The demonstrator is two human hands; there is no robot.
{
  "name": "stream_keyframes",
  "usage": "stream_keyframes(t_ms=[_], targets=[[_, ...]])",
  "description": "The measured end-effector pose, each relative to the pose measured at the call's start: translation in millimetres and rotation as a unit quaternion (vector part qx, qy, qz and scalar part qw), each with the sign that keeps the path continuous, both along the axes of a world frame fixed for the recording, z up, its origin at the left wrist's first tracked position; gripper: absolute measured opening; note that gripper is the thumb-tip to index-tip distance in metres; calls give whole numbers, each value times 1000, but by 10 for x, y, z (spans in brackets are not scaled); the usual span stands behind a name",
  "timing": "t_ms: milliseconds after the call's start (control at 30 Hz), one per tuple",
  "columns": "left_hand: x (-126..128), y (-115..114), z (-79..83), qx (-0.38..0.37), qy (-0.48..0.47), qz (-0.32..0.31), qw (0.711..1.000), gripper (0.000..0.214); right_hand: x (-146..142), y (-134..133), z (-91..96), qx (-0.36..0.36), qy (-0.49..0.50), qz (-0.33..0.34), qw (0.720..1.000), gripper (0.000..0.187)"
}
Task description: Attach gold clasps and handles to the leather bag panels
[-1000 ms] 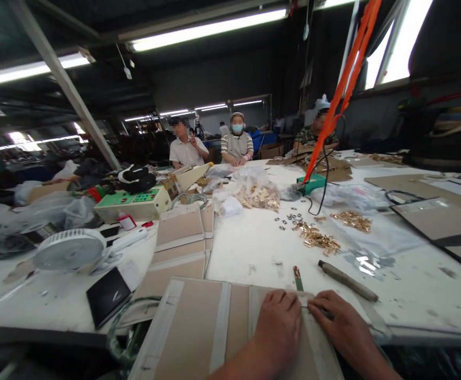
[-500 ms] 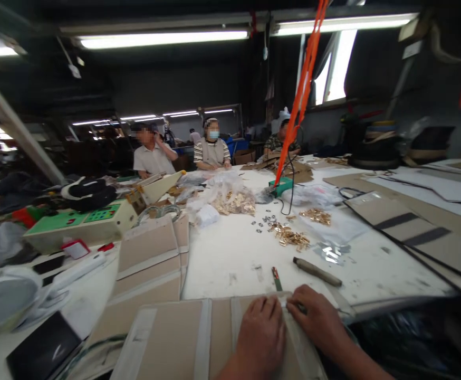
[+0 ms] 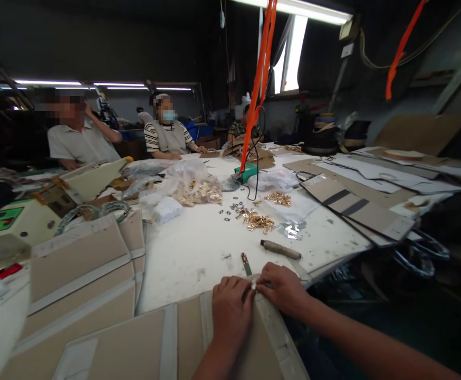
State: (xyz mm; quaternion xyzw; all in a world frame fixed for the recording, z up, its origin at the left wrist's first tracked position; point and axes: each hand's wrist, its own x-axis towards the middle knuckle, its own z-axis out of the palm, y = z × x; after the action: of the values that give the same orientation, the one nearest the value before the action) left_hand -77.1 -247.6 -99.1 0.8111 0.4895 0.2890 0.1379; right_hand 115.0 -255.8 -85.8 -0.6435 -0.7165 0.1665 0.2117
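A beige panel (image 3: 135, 338) with pale strips along its seams lies in front of me at the table's near edge. My left hand (image 3: 232, 309) rests on its far right part, fingers curled and closed at the edge. Close beside it, my right hand (image 3: 280, 286) pinches at the panel's far right corner. A small whitish bit (image 3: 253, 284) shows between the fingertips of both hands; what it is I cannot make out. Just beyond my hands lie a narrow green tool (image 3: 246, 264) and a worn, wrapped handle-like tool (image 3: 281, 249).
Stacked beige panels (image 3: 80, 264) lie on the left, near a green-topped machine (image 3: 5, 227). Gold metal pieces (image 3: 260, 220) and plastic bags (image 3: 194, 184) sit mid-table. Orange straps (image 3: 258, 79) hang above a green box (image 3: 246, 173). More panels (image 3: 357, 206) are at right. Co-workers (image 3: 167, 132) sit across.
The view has swung right, so the table things appear farther left. My right fingertips have come closer to my left ones at the panel's edge, where a whitish bit now shows.
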Motion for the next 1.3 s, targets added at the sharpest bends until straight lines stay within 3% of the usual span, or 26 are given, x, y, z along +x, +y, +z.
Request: stream_keyframes(t_ms=[167, 267, 367, 433, 500, 567, 700, 800, 900, 1000, 1067, 1167, 1233, 1300], targets=[[6, 66, -9, -39, -35, 5, 999, 10, 101, 18, 3, 2, 20, 65, 998, 10], [8, 101, -23, -50, -47, 11, 998, 10, 312, 112, 46, 25, 75, 92, 993, 14], [6, 113, -35, -50, -55, 13, 997, 9, 690, 297, 91, 66, 84, 15, 994, 21], [6, 111, -38, -51, -59, 13, 997, 9, 952, 427, 96, 62, 49, -50, 996, 25], [10, 106, -35, -54, -62, 14, 997, 9, 1126, 527, 72, 50, 14, -72, 996, 28], [20, 97, -28, -61, -60, 15, 996, 8, 1163, 591, 24, 50, -18, -45, 998, 33], [42, 76, -22, -76, -58, 23, 995, 7, 974, 685, -93, 33, -121, -2, 992, 44], [51, 58, -35, -82, -71, 23, 994, 7, 865, 735, -145, 20, -158, 0, 987, 40], [52, 41, -51, -83, -76, 26, 993, 7, 852, 691, -95, 11, -91, -5, 996, 36], [48, 32, -61, -82, -78, 30, 993, 6, 790, 535, 54, 11, 125, -45, 991, 42], [45, 29, -63, -82, -77, 30, 993, 4, 655, 410, 155, 20, 323, -61, 944, 43], [44, 24, -66, -81, -74, 30, 994, 3, 332, 283, 243, 22, 574, -57, 816, 38], [43, 20, -74, -77, -75, 33, 994, 3, 113, 260, 258, 23, 681, -74, 728, 28], [41, 17, -85, -73, -77, 34, 994, 5, -54, 271, 249, 37, 737, -119, 665, 22]])
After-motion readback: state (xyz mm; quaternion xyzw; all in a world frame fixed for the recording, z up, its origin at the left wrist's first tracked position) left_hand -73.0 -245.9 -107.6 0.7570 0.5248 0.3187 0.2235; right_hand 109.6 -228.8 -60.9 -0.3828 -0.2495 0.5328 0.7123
